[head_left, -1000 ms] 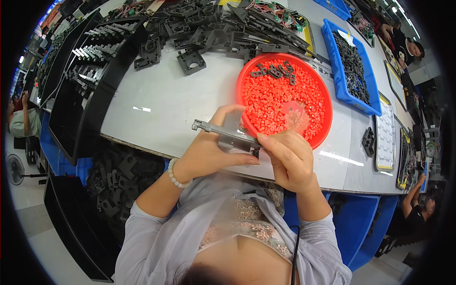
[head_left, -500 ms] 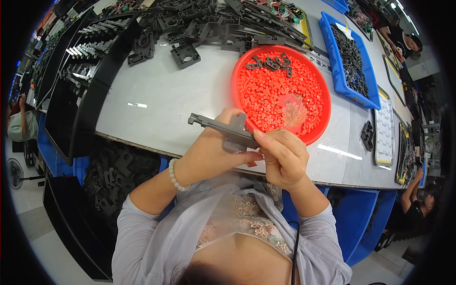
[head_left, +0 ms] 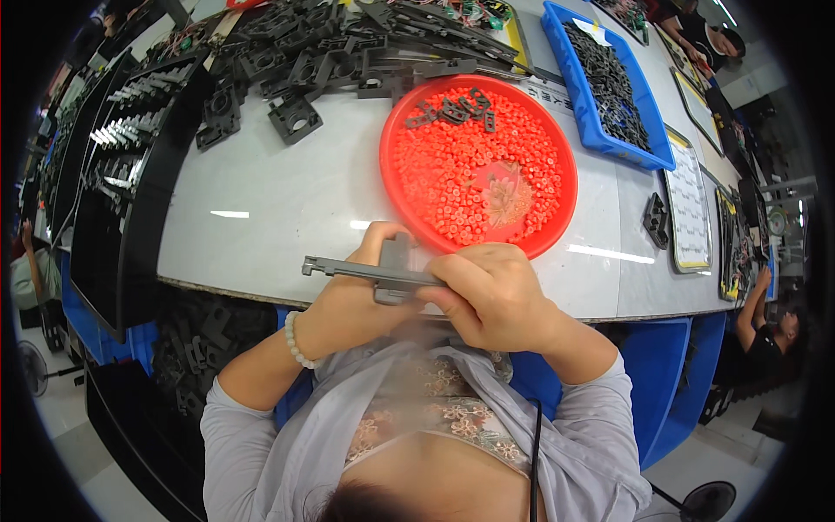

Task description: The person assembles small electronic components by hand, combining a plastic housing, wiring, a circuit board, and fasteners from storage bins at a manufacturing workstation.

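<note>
In the head view, a grey plastic part, a long narrow bar with a squarish block across it [head_left: 393, 271], is held up in the lower middle of the frame, above the near edge of the pale grey worktable [head_left: 261, 183]; the left hand [head_left: 361, 300] grips it from below, index finger on the far side and thumb on the near side, clamped about the block, while the bar's notched end juts out to the left; the right hand [head_left: 500, 291] has thumb and curled forefinger together on the bar's right end; a bracelet of pale round beads [head_left: 292, 341] circles the left wrist.

Just beyond the hands, at upper centre, sits a round red plastic tray [head_left: 387, 161], with many small red plastic pieces [head_left: 426, 165] and a few small black holed pieces [head_left: 454, 111] in it; at upper right stands a blue plastic bin [head_left: 631, 157] of small dark pieces; at upper left, dark grey plastic brackets [head_left: 283, 122] lie heaped; at far left, a black tray [head_left: 143, 252] holds silvery metal pieces [head_left: 117, 132].
</note>
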Demonstrator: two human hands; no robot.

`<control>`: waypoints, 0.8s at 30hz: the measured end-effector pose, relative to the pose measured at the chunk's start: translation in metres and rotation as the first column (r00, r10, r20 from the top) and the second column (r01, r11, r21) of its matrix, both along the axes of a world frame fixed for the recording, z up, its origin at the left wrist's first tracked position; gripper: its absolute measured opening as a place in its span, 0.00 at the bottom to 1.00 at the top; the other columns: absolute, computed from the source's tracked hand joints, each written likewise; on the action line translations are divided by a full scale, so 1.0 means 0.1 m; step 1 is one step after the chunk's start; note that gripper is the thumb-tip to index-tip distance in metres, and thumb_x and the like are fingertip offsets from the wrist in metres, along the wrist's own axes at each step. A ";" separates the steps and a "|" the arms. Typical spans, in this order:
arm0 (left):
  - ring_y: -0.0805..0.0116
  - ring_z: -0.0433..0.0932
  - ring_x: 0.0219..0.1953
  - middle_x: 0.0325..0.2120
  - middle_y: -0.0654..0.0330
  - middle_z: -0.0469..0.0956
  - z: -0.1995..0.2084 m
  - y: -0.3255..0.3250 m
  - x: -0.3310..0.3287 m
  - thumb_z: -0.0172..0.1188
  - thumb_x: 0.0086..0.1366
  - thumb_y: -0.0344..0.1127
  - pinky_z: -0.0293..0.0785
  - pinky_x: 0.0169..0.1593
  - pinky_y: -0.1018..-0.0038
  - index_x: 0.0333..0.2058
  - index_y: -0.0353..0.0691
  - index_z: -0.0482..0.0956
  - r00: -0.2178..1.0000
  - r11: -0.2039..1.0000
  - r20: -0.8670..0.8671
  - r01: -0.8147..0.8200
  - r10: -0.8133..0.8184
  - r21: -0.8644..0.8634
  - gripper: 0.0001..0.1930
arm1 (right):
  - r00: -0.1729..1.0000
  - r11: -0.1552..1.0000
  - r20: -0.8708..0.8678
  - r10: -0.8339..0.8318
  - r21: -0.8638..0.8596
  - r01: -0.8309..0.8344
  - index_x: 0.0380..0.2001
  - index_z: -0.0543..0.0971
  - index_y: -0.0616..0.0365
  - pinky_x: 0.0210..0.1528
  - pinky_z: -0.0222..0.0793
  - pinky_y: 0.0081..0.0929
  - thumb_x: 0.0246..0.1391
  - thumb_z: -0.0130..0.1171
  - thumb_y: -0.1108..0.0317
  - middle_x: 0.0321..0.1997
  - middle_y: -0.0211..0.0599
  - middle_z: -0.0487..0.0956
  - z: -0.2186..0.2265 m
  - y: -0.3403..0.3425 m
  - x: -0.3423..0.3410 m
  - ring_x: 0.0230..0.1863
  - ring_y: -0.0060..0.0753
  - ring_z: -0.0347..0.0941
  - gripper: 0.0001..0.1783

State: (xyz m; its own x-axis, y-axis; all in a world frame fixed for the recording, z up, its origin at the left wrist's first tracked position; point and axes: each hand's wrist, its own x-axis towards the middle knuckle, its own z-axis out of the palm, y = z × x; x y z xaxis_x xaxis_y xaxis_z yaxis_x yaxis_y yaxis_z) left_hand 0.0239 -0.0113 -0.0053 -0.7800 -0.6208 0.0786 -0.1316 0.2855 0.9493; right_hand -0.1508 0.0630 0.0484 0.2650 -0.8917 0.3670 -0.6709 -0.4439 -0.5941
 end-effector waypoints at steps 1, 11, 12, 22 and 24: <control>0.69 0.72 0.34 0.34 0.58 0.70 0.00 -0.04 0.00 0.67 0.49 0.34 0.70 0.38 0.72 0.49 0.38 0.58 1.000 1.000 -0.002 0.015 -0.015 -0.003 0.32 | 1.000 1.000 -0.002 -0.015 -0.003 0.015 0.30 0.73 0.64 0.21 0.65 0.31 0.42 0.62 0.71 0.18 0.40 0.72 -0.01 -0.01 -0.01 0.19 0.43 0.71 0.11; 0.76 0.69 0.36 0.39 0.61 0.68 -0.07 -0.04 0.07 0.70 0.44 0.29 0.70 0.40 0.78 0.49 0.39 0.60 0.930 0.909 -0.307 -0.062 0.202 0.412 0.35 | 0.895 0.882 -0.013 -0.447 0.161 0.443 0.37 0.79 0.63 0.34 0.69 0.27 0.55 0.51 0.60 0.28 0.44 0.79 -0.29 -0.92 -1.17 0.31 0.31 0.75 0.17; 0.76 0.69 0.36 0.38 0.60 0.68 -0.10 -0.01 0.07 0.69 0.45 0.28 0.71 0.40 0.79 0.50 0.39 0.59 0.913 0.898 -0.327 -0.086 0.244 0.431 0.34 | 0.834 0.828 -0.173 -0.524 0.122 0.547 0.37 0.79 0.62 0.35 0.69 0.28 0.53 0.54 0.61 0.28 0.45 0.79 -0.37 -1.00 -1.25 0.31 0.33 0.76 0.16; 0.73 0.70 0.38 0.37 0.57 0.69 -0.41 0.04 0.04 0.65 0.47 0.25 0.71 0.40 0.78 0.50 0.38 0.58 0.885 0.919 -0.345 -0.189 0.312 0.347 0.32 | 0.895 0.875 -0.163 -0.416 0.195 0.442 0.41 0.77 0.59 0.39 0.69 0.32 0.44 0.59 0.70 0.32 0.43 0.79 -0.43 -0.94 -1.23 0.35 0.39 0.75 0.17; 0.72 0.70 0.38 0.36 0.56 0.69 -0.43 0.03 0.06 0.64 0.47 0.24 0.71 0.40 0.78 0.50 0.38 0.58 0.890 0.931 -0.355 -0.172 0.287 0.321 0.32 | 0.923 0.914 -0.199 -0.329 0.177 0.364 0.41 0.77 0.58 0.39 0.69 0.32 0.43 0.59 0.71 0.31 0.41 0.79 -0.40 -0.72 -1.20 0.36 0.39 0.75 0.17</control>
State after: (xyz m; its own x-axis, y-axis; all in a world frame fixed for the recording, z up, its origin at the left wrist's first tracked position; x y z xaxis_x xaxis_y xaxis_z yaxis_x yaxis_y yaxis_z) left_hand 0.0303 -0.0081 -0.0488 -0.5538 -0.8196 0.1470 0.2354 0.0152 0.9718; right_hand -0.2708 -0.0090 0.0082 -0.0349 -0.9890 0.1434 -0.8544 -0.0449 -0.5177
